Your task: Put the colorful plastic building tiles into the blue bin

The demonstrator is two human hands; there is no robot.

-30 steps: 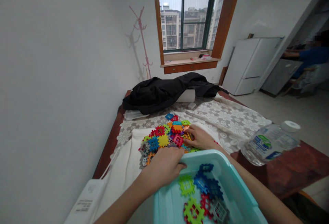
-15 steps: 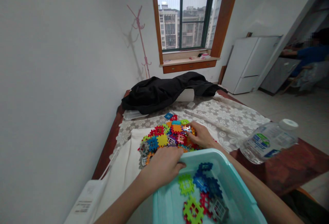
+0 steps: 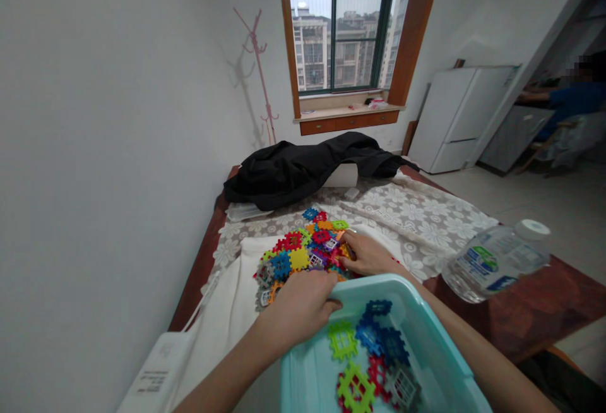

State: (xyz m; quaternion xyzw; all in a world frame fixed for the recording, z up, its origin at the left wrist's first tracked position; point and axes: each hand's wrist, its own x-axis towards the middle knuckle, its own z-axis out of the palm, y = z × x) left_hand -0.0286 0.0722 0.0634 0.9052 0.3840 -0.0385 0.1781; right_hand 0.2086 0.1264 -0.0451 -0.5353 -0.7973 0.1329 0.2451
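My left hand [image 3: 303, 302] is closed over the far rim of a light teal plastic bin [image 3: 440, 331]. Inside lie several interlocking plastic blocks, among them a lime green block [image 3: 356, 389], a blue block [image 3: 369, 335] and a grey window block [image 3: 402, 386]. Beyond the rim, a heap of mixed-colour interlocking blocks [image 3: 298, 258] is spread on white cloth. At the heap's right side my right hand [image 3: 367, 254] has its fingers curled around interlocking blocks, an orange one showing between thumb and forefinger. My left hand hides part of the heap's near side.
A large clear bottle [image 3: 495, 258] with a white cap stands at the right on the table. Black cloth [image 3: 284, 173] lies across the table's far end. A white box-like object [image 3: 158, 369] is at the near left, beside the wall. A person sits far right.
My right hand has shifted slightly down within the heap. Blocks there have moved: a red and a purple one now show where an orange one lay. My left hand stays on the rim.
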